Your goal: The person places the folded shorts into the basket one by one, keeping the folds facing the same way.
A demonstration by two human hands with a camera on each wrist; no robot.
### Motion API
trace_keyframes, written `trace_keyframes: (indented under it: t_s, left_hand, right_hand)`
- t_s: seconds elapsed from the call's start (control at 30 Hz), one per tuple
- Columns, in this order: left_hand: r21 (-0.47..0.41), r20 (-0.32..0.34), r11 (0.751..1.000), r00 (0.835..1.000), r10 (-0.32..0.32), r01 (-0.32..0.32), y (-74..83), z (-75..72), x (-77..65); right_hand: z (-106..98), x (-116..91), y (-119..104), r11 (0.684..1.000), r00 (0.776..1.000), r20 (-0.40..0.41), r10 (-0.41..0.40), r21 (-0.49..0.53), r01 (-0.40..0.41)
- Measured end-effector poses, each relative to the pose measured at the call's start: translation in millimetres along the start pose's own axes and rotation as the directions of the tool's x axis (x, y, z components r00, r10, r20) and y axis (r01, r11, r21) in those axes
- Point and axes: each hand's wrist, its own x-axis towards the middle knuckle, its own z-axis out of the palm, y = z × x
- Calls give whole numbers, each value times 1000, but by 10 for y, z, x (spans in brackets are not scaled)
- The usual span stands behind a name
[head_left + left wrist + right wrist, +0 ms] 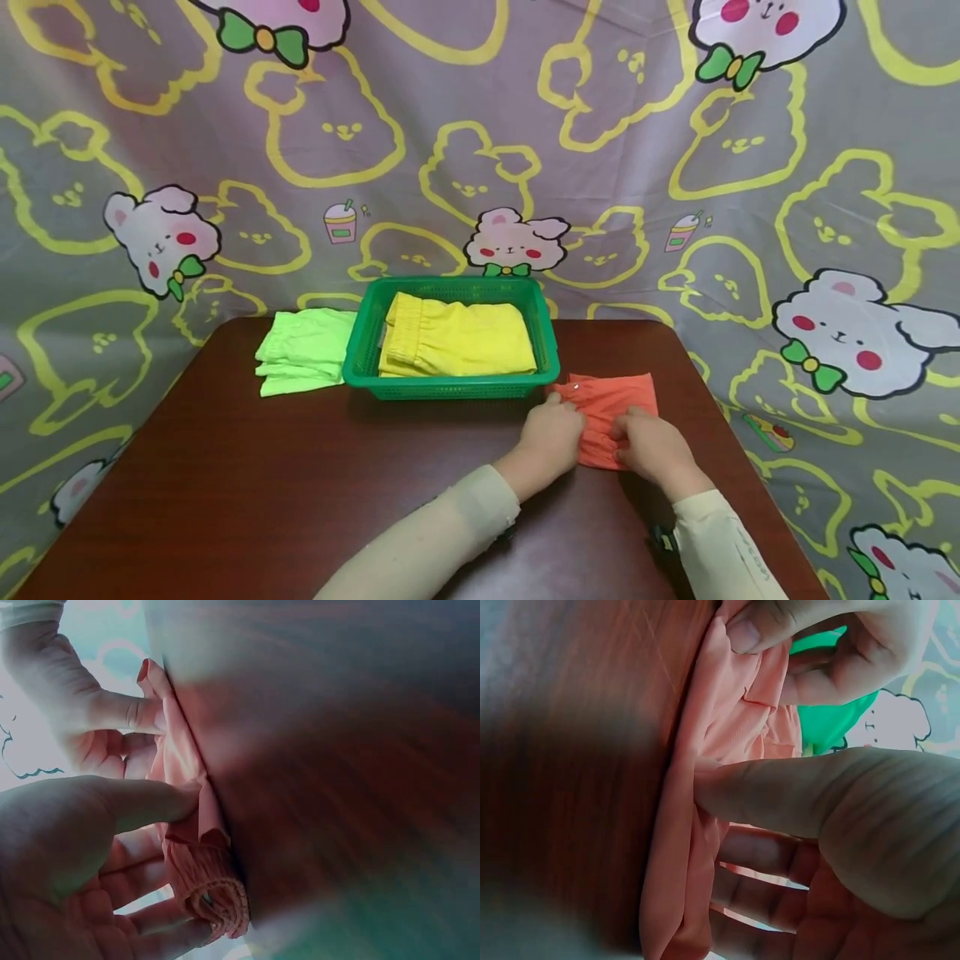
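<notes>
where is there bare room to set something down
The brown table is bare before the folded lime garment, left of the beige left sleeve; a small patch lies behind the folded coral cloth, right of the green plastic basket. Crowded: where left hand and right hand hold the coral cloth.

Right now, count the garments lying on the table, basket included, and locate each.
3: the lime garment left of the green basket, the yellow garment inside it, and the coral garment at its front right. Others may be hidden beneath the yellow one.
</notes>
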Motion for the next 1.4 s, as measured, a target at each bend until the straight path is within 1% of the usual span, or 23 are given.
trace_keyframes:
  t_s: [0.1, 0.3, 0.43, 0.57, 0.67, 0.77, 1.0, 1.2, 1.4]
  left_hand:
    - [-5, 11, 1000, 1000, 21, -21, -30, -12, -35]
    - [15, 43, 999, 998, 41, -42, -72, -96, -124]
    - [26, 69, 997, 995, 68, -70, -86, -127, -184]
    - [10, 85, 997, 993, 78, -79, -125, -125, -246]
    - [-3, 77, 997, 994, 81, -81, -174, -117, -296]
    - [-4, 61, 995, 993, 100, -99, -227, -114, -340]
    - [-6, 53, 992, 991, 126, -126, -309, -103, -426]
    - [-7, 10, 992, 992, 127, -127, -366, -88, -517]
    - [1, -22, 991, 990, 137, -137, -437, -76, -586]
  right_hand:
    - [9, -61, -46, 1000, 1000, -5, -11, -3, 11]
    - [34, -139, -142, 998, 997, -52, -56, -22, 55]
    - [64, -183, -195, 999, 998, -51, -44, -25, 42]
    - [99, -245, -248, 999, 999, -42, -32, -14, 31]
    - [109, -281, -304, 999, 997, -58, -53, 2, 53]
    - [108, -301, -364, 997, 995, -74, -73, 9, 74]
    - [123, -303, -464, 996, 993, -80, -88, -1, 88]
    - [154, -295, -539, 993, 986, -117, -117, -7, 117]
    - [171, -288, -628, 991, 983, -122, -137, -19, 136]
